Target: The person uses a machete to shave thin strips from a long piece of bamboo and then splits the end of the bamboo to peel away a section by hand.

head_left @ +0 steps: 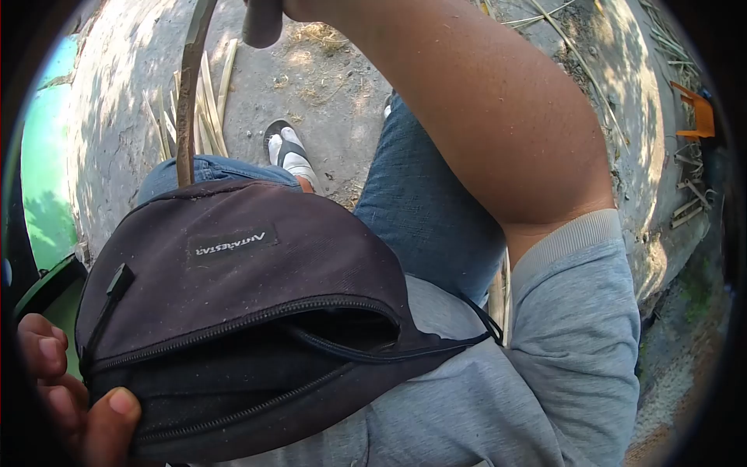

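While one left hand (66, 403), unclosed, adjoins one bag (257, 261), the state of one cropped right hand (307, 8) cannot be told.

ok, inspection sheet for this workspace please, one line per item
Surface: grey ground, rough, sun-dappled.
Job's things: dark bag, zip open; brown bar visible past it; grey cylinder, cut off by the top edge.
Clutter: pale strips on the ground.
Hands: left hand at the bag's edge, grip unclear; right hand mostly out of frame.
Cables: black cord at the bag's opening, use unclear.
Surroundings: green object far left, orange item far right.
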The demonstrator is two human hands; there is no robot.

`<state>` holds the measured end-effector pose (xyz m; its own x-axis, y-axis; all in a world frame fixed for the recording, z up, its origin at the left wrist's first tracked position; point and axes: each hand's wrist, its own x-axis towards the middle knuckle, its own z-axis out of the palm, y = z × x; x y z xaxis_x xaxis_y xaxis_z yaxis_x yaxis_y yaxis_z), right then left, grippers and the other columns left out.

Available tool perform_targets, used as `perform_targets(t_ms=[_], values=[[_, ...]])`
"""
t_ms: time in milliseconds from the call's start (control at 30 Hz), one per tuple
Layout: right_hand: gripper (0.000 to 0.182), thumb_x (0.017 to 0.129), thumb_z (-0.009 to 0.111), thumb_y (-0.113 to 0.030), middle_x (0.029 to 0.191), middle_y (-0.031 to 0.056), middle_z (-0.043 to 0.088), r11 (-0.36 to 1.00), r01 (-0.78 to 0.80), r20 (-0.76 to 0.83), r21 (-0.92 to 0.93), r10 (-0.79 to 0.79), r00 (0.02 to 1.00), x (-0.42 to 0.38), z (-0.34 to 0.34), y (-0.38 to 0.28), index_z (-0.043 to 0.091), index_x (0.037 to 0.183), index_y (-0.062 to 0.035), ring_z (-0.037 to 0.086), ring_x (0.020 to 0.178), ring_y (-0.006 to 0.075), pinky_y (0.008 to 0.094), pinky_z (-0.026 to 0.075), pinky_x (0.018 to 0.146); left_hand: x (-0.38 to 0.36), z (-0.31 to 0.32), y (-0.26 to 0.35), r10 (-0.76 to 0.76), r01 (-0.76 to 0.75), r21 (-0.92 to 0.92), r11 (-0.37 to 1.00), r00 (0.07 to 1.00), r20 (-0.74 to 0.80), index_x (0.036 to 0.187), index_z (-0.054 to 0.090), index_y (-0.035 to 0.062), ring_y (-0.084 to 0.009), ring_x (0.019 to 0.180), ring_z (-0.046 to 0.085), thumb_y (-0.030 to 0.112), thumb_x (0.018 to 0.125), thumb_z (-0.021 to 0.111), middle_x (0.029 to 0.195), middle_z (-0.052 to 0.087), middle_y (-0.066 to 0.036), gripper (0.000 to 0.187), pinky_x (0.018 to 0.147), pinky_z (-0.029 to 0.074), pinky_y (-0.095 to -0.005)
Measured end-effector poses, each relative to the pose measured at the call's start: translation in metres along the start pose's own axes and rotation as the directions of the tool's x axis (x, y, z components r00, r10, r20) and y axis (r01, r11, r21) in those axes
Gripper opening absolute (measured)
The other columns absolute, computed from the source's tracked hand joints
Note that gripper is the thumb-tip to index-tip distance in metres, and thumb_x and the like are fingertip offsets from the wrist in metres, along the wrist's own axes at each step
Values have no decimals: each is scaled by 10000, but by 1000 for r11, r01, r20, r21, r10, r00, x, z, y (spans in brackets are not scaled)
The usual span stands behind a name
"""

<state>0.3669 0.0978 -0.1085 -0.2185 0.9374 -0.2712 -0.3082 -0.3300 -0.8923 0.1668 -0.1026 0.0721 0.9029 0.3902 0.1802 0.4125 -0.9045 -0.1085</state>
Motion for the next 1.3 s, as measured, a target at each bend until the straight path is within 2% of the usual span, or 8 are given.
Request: perform_targets(t_ms=[67, 100, 133, 233, 300, 900, 1233, 1300], values=[[236, 893, 606, -186, 862, 129, 645, 972, 182, 72, 150, -194, 978, 6, -6, 22, 655, 978, 28, 618, 700, 233, 397, 496, 667, 11, 15, 4, -92, 76, -62, 995, 947, -307, 964, 669, 122, -248, 995, 608, 273, 976, 662, 1123, 480, -61, 152, 762, 535, -333], [257, 876, 795, -152, 842, 180, 739, 992, 96, -105, 81, -88, 991, 29, 6, 28, 702, 976, 65, 731, 681, 215, 357, 598, 569, 17, 24, 6, -134, 96, -107, 990, 883, -449, 944, 668, 120, -246, 1012, 610, 238, 979, 662, 1110, 473, -49, 123, 766, 540, -308], [226, 834, 758, 0, 832, 210, 722, 988, 53, -95, 146, -40, 995, 25, 4, 23, 659, 1003, 112, 752, 669, 262, 376, 622, 561, 22, 28, 6, -152, 100, -137, 986, 879, -452, 945, 668, 120, -246, 1014, 609, 237, 978, 663, 1111, 473, -48, 122, 767, 540, -308], [397, 848, 746, 8, 984, 277, 697, 984, 46, -68, 170, -35, 997, 45, 8, 32, 546, 1166, 137, 753, 739, 322, 404, 633, 587, 25, 30, 9, -155, 104, -182, 978, 943, -294, 946, 669, 120, -245, 1020, 606, 236, 975, 667, 1115, 472, -47, 119, 770, 540, -311], [195, 860, 737, 15, 869, 226, 715, 983, 33, -140, 180, -7, 990, 38, 8, 30, 649, 979, 142, 749, 665, 286, 407, 631, 594, 25, 30, 8, -155, 109, -201, 973, 962, -225, 947, 670, 120, -245, 1024, 603, 235, 974, 669, 1118, 471, -47, 117, 771, 540, -312], [228, 830, 723, 58, 820, 242, 696, 973, 48, -199, 228, -1, 980, 49, 10, 36, 613, 988, 180, 740, 636, 306, 433, 625, 569, 22, 25, 3, -121, 111, -234, 966, 992, -30, 956, 677, 123, -242, 1059, 584, 226, 959, 691, 1142, 466, -42, 104, 788, 539, -325], [359, 881, 705, 16, 960, 282, 681, 989, 62, -28, 132, -59, 998, 80, 7, 50, 523, 1174, 115, 744, 734, 349, 433, 609, 544, 13, 19, 0, -127, 130, -243, 961, 992, 27, 961, 681, 124, -241, 1078, 574, 221, 951, 703, 1155, 464, -39, 100, 798, 539, -332], [253, 885, 714, 5, 883, 273, 701, 988, 138, 44, 73, -141, 989, 79, 4, 51, 595, 1076, 123, 750, 725, 333, 430, 602, 539, 10, 15, -1, -134, 140, -239, 961, 990, 41, 962, 682, 124, -241, 1082, 572, 220, 949, 705, 1158, 463, -39, 100, 800, 539, -333]])
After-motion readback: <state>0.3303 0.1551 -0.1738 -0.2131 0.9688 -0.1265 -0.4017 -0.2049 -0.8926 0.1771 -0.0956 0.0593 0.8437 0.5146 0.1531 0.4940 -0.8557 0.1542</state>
